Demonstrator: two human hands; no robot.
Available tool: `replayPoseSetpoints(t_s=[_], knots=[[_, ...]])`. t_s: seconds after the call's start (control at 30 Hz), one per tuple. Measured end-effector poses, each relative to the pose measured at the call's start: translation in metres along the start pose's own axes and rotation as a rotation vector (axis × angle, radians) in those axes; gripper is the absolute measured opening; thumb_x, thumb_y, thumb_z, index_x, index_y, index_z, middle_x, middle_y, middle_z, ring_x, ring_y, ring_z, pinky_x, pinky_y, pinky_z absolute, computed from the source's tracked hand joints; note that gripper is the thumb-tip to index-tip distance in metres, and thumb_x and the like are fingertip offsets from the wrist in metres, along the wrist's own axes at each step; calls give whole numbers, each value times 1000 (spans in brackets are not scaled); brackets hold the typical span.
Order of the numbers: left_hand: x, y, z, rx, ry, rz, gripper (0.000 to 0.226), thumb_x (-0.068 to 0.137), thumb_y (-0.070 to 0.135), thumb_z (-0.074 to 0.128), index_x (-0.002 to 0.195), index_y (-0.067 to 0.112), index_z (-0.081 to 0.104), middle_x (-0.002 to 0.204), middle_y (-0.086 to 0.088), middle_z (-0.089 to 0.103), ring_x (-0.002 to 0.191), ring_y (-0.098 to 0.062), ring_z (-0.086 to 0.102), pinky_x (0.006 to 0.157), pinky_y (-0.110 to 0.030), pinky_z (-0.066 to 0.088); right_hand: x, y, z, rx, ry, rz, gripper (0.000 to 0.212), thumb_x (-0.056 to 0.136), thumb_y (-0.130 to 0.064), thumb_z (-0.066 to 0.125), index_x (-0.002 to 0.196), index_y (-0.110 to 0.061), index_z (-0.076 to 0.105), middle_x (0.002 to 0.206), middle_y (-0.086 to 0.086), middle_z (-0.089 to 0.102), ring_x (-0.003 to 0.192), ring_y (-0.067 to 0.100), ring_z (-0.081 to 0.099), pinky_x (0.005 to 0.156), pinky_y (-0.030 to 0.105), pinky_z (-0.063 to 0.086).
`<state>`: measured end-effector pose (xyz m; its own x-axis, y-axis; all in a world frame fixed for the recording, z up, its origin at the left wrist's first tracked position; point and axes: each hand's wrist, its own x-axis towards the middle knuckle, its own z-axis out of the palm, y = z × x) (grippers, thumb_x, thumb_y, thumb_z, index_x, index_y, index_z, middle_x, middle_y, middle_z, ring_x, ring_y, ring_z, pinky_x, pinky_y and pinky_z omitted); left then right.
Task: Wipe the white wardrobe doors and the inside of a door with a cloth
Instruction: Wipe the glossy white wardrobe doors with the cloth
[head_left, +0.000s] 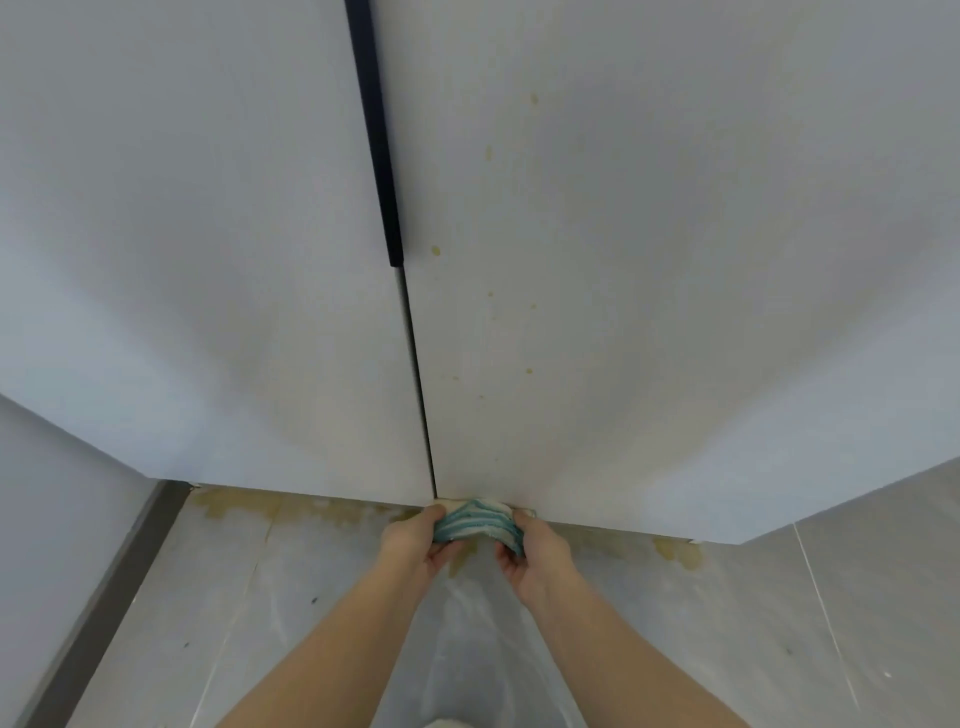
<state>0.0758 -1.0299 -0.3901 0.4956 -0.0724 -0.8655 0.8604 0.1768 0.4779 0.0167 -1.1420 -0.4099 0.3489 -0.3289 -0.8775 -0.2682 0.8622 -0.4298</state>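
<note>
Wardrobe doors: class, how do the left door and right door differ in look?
The right door carries yellowish spots; the left door looks clean. The dark handle runs along the left door's edge; the right door shows none. The left hand and right hand grip the cloth at the right door's foot, not the left door's. Both doors are white and shut.

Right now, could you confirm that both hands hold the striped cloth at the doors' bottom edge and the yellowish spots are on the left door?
Not quite: the head view shows the yellowish spots on the right door. The left hand and right hand do hold the striped cloth at the bottom edge.
</note>
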Motion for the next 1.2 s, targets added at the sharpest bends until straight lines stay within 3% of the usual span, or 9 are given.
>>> replayPoseSetpoints(t_s=[0.17,0.33,0.47,0.7,1.07,1.2], knots=[[-33,13,0,-43,-28,71,11,95,5,58,99,-5,56,83,-20,63,71,-28,62,40,-27,54,-37,-14,8,66,-55,-17,17,93,-6,59,109,1,59,77,15,61,56,20,56,34,19,44],[-78,34,1,-75,-90,182,10,91,6,64,87,-3,62,74,-16,69,55,-22,69,45,-25,56,-87,-34,13,171,-163,-24,8,94,-9,59,90,-2,62,70,11,59,36,11,55,33,17,43],[-114,52,4,-80,-151,241,13,90,9,66,91,-4,65,87,-21,70,71,-27,69,55,-27,60,-132,-52,17,237,-253,-24,10,92,-11,61,86,-4,64,66,9,60,41,10,55,36,16,44],[-176,80,11,-127,-267,335,15,89,12,67,93,-3,67,87,-18,73,67,-21,72,62,-26,61,-195,-78,27,333,-371,-30,9,89,-11,63,84,-4,64,60,7,64,54,13,55,39,14,45],[-260,118,30,-170,-345,444,11,88,13,67,85,3,69,79,-12,74,63,-17,71,59,-25,60,-272,-118,39,395,-529,-85,15,86,-12,65,99,-6,62,70,6,64,50,12,59,41,16,46],[-287,129,35,-204,-376,498,12,87,15,68,88,3,69,82,-11,75,67,-17,72,59,-24,60,-301,-130,45,409,-585,-123,25,75,-10,68,98,-7,61,70,7,65,51,13,60,41,16,45]])
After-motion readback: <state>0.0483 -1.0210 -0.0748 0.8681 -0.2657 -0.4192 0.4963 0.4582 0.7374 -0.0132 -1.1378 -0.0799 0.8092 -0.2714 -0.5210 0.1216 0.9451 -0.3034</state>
